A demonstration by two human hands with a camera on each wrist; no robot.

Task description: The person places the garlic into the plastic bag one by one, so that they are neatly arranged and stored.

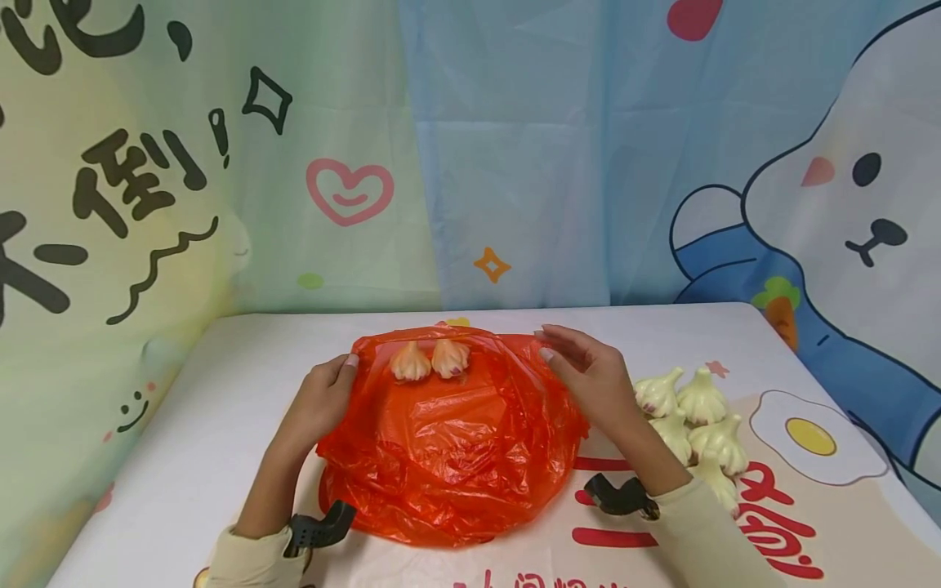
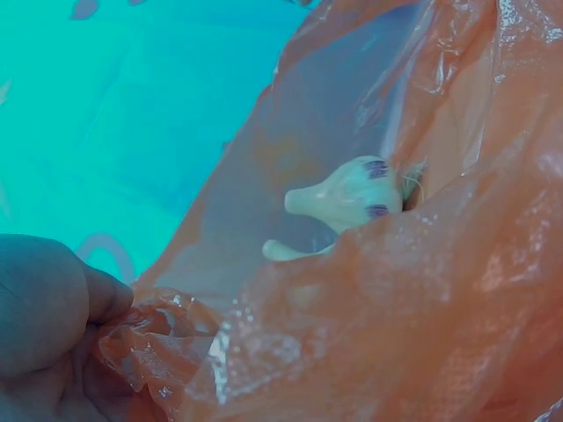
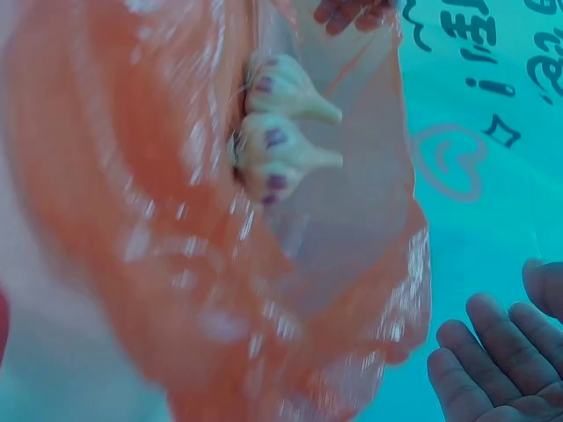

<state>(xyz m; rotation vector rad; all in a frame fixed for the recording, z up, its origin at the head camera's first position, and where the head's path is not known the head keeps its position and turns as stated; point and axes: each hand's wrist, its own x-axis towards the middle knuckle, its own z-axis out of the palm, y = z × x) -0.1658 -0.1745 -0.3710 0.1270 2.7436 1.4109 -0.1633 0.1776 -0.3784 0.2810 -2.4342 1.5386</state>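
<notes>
A red plastic bag (image 1: 448, 457) lies spread on the table, its mouth at the far side. Two garlic bulbs (image 1: 410, 363) sit side by side inside that mouth; in the left wrist view one garlic bulb (image 2: 347, 193) shows purple marks, the other being partly covered by film. My left hand (image 1: 323, 402) pinches the left edge of the bag between thumb and fingers. Beside the right edge is my right hand (image 1: 591, 371), palm facing the bag. Its fingers (image 3: 497, 338) look extended in the right wrist view, apart from the plastic and holding nothing.
Several pale garlic bulbs (image 1: 702, 400) are grouped on the table to the right, beside my right forearm. A printed mat (image 1: 845, 523) with a fried egg picture lies under them. Behind the white table (image 1: 243, 367) hangs a printed curtain (image 1: 515, 163).
</notes>
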